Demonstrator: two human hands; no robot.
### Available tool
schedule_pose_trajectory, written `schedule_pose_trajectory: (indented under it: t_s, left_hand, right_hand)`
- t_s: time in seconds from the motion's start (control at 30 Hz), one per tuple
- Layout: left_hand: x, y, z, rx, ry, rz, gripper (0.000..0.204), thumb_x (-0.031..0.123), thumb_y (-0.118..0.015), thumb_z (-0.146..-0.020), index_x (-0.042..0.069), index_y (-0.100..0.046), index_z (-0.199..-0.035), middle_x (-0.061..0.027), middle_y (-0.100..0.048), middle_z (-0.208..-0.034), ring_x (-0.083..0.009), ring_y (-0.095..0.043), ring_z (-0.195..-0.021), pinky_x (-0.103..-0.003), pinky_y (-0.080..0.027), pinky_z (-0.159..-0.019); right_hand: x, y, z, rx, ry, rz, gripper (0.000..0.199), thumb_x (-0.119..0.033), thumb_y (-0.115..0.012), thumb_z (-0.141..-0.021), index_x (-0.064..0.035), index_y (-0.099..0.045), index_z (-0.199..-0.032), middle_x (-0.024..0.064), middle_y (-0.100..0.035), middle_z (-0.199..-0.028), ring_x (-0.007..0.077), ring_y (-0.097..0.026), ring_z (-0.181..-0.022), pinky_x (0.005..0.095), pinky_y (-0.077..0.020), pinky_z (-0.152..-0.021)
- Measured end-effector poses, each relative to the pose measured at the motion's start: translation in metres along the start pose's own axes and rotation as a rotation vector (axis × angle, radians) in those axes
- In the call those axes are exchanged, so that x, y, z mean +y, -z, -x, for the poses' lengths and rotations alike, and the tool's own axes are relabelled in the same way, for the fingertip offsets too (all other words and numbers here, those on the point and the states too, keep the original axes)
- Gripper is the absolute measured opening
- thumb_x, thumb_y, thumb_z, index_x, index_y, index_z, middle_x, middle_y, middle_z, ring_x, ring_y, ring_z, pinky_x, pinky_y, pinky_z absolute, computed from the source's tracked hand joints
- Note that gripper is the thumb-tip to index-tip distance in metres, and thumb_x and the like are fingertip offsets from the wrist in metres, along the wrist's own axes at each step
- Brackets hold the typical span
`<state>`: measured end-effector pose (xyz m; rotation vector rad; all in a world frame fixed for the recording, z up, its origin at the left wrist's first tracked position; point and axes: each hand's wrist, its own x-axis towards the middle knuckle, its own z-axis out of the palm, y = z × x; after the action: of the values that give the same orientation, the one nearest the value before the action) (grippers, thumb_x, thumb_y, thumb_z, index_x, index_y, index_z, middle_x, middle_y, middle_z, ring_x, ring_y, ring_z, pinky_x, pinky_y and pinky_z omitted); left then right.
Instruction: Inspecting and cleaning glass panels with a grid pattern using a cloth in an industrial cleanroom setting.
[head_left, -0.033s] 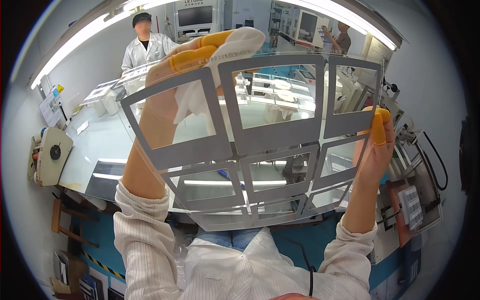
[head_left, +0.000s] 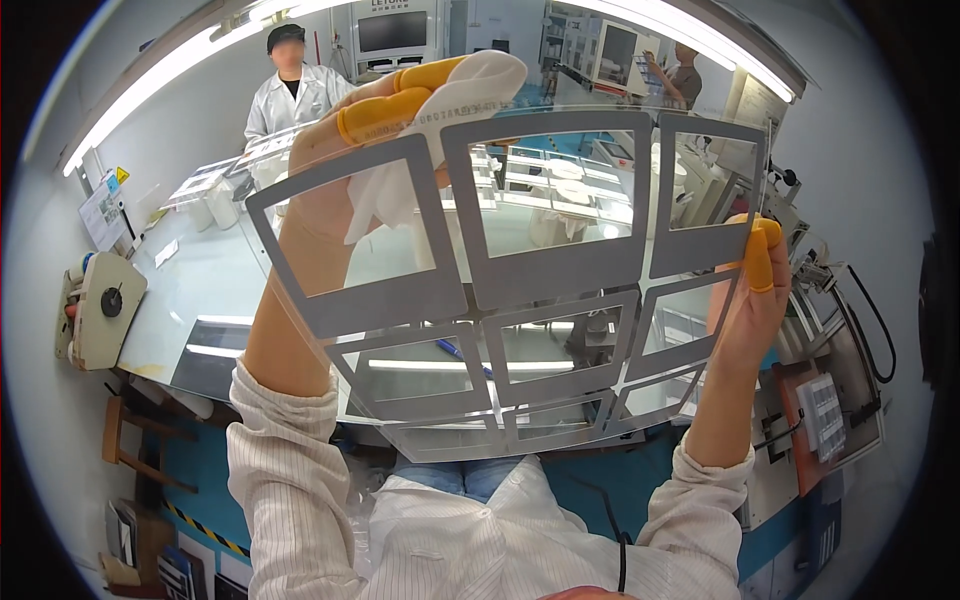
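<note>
I hold up a large clear sheet (head_left: 560, 275), tilted, printed with rows of grey rectangular frames. Orange finger cots cover fingertips on both hands. My left hand (head_left: 362, 122) is closed on a white wiping cloth (head_left: 485, 85) at the sheet's top edge, with part of the cloth hanging behind the sheet. My right hand (head_left: 758, 290) pinches the sheet's right edge between thumb and fingers. Through the clear windows show my left palm and a blue pen (head_left: 449, 348) on the table.
Below the sheet lies a glossy worktable (head_left: 170, 285) with a dark panel (head_left: 212, 362) near its front left. White containers (head_left: 215, 205) and clear panels stand farther back. A beige device (head_left: 98, 310) is at the left. A person in a white coat (head_left: 290, 100) stands across the table; another person (head_left: 684, 80) is far right.
The sheet's upper part has shifted very slightly to the right. My left hand and the cloth have moved a touch up and left. Both grips are the same.
</note>
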<state>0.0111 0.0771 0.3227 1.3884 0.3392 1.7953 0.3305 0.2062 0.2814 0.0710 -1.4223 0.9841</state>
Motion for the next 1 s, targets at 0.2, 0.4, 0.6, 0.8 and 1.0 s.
schedule_pose_trajectory:
  t_s: [0.2,0.4,0.6,0.8,1.0]
  left_hand:
    - [0.001,0.019,-0.009,-0.297,-0.001,0.030,0.039,0.027,-0.047,-0.086,-0.001,-0.050,-0.112,-0.0135,-0.055,-0.082,-0.0081,-0.044,-0.056,-0.023,-0.035,-0.054]
    - [-0.015,0.046,0.008,-0.267,0.031,0.153,0.048,0.026,-0.048,-0.088,-0.007,-0.043,-0.122,-0.0208,-0.056,-0.103,-0.0227,-0.061,-0.081,-0.025,-0.052,-0.061]
    - [-0.020,0.020,0.021,-0.103,0.208,0.098,0.034,0.020,-0.047,-0.087,-0.003,-0.051,-0.112,-0.0181,-0.054,-0.092,-0.0133,-0.049,-0.063,-0.018,-0.037,-0.047]
    - [-0.016,0.034,0.017,-0.227,0.109,0.208,0.049,0.028,-0.054,-0.082,-0.004,-0.047,-0.118,-0.0232,-0.051,-0.102,-0.0228,-0.058,-0.082,-0.018,-0.048,-0.053]
    - [0.003,0.025,0.019,0.076,0.018,-0.098,0.058,0.038,-0.050,-0.083,-0.003,-0.042,-0.123,-0.0216,-0.054,-0.091,-0.0144,-0.053,-0.063,-0.022,-0.042,-0.044]
  right_hand:
    - [-0.001,0.002,0.002,0.065,-0.015,-0.033,0.024,-0.019,-0.056,-0.088,-0.0024,-0.056,-0.107,0.0039,-0.058,-0.099,0.0109,-0.053,-0.097,0.0268,-0.0350,-0.093]
    - [0.001,0.004,0.000,0.005,0.013,0.018,0.025,-0.019,-0.056,-0.089,-0.0032,-0.055,-0.108,0.0044,-0.058,-0.100,0.0115,-0.053,-0.097,0.0273,-0.0344,-0.094]
    - [0.003,0.004,0.001,0.046,-0.016,-0.020,0.024,-0.018,-0.055,-0.089,-0.0037,-0.056,-0.108,0.0049,-0.059,-0.100,0.0117,-0.054,-0.097,0.0268,-0.0349,-0.094]
    - [0.009,0.008,0.001,0.014,0.007,0.009,0.027,-0.019,-0.055,-0.088,-0.0015,-0.056,-0.108,0.0080,-0.059,-0.104,0.0171,-0.053,-0.103,0.0329,-0.0372,-0.095]
    - [0.006,0.005,0.000,-0.024,0.003,-0.040,0.023,-0.015,-0.052,-0.090,-0.0028,-0.055,-0.109,0.0050,-0.059,-0.102,0.0109,-0.054,-0.097,0.0262,-0.0372,-0.091]
